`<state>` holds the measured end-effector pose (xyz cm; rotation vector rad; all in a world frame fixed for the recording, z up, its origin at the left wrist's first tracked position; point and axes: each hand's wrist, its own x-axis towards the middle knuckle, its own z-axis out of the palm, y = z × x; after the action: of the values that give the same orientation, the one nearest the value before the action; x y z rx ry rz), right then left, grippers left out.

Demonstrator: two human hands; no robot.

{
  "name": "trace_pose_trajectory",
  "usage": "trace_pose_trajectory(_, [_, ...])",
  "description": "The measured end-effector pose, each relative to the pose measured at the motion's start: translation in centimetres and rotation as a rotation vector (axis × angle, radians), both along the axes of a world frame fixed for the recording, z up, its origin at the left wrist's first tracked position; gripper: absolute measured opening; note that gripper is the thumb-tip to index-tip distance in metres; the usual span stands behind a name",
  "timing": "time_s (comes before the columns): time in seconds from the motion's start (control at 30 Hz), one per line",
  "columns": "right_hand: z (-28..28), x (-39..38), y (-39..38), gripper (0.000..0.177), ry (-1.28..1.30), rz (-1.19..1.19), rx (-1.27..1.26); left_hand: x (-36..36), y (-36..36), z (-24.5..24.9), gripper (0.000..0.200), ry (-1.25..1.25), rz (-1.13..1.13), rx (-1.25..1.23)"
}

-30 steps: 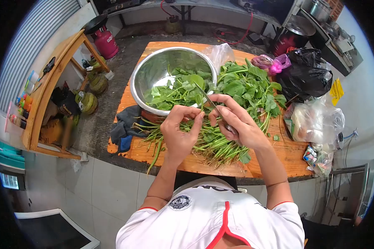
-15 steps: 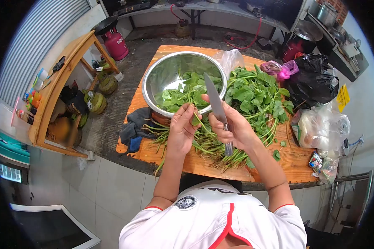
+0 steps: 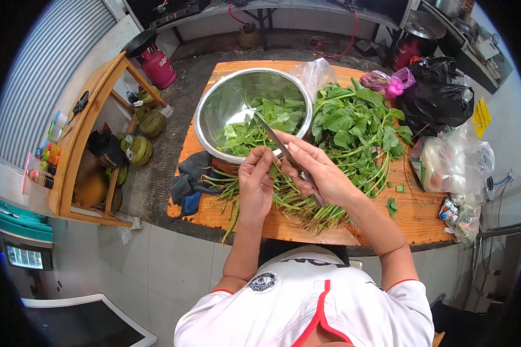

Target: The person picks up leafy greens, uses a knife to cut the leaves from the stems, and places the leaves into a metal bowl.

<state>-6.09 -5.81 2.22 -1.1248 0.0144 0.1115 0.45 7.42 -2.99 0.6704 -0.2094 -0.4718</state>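
My left hand pinches a green leafy stem near the front rim of the steel bowl. In my right hand is a kitchen knife, its blade slanting up and left over the bowl's rim, close to my left fingertips. Loose green leaves lie inside the bowl. A large bunch of leafy greens spreads over the table to the right, its stems and roots reaching beneath my hands.
On the wooden table lie a dark grey cloth at left, and a black plastic bag, a pink bag and clear bags at right. A wooden shelf with bottles stands left, near a pink gas cylinder.
The knife has tipped lower and to the left, its blade now turned edge-on near my left fingers. The whole view has shifted slightly.
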Motion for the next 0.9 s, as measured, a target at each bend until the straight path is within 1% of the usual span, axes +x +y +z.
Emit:
trace_pose_trajectory(0.27, [-0.1, 0.3, -0.4, 0.044, -0.030, -0.030, -0.081, 0.6, 0.1, -1.2, 0.013, -0.039, -0.015, 0.024])
trace_pose_trajectory(0.4, [-0.4, 0.4, -0.6, 0.044, -0.036, -0.033, -0.145, 0.5, 0.0, -0.9, 0.013, -0.056, -0.001, 0.043])
trace_pose_trajectory(0.5, [-0.7, 0.7, -0.8, 0.043, -0.053, -0.021, -0.106, 0.4, 0.0, -0.9, 0.013, -0.090, 0.035, 0.070])
trace_pose_trajectory(0.6, [-0.7, 0.9, -0.7, 0.042, -0.036, -0.057, -0.101, 0.2, -0.3, -0.6, 0.013, -0.102, 0.054, 0.093])
trace_pose_trajectory(0.8, [-0.9, 1.8, -0.6, 0.035, -0.020, -0.076, -0.075, 0.2, 0.1, -0.5, 0.015, -0.111, 0.103, 0.133])
trace_pose_trajectory(0.9, [-1.1, 2.4, -0.4, 0.031, 0.027, -0.039, 0.090, 0.4, 0.2, -0.7, 0.016, -0.080, 0.099, 0.094])
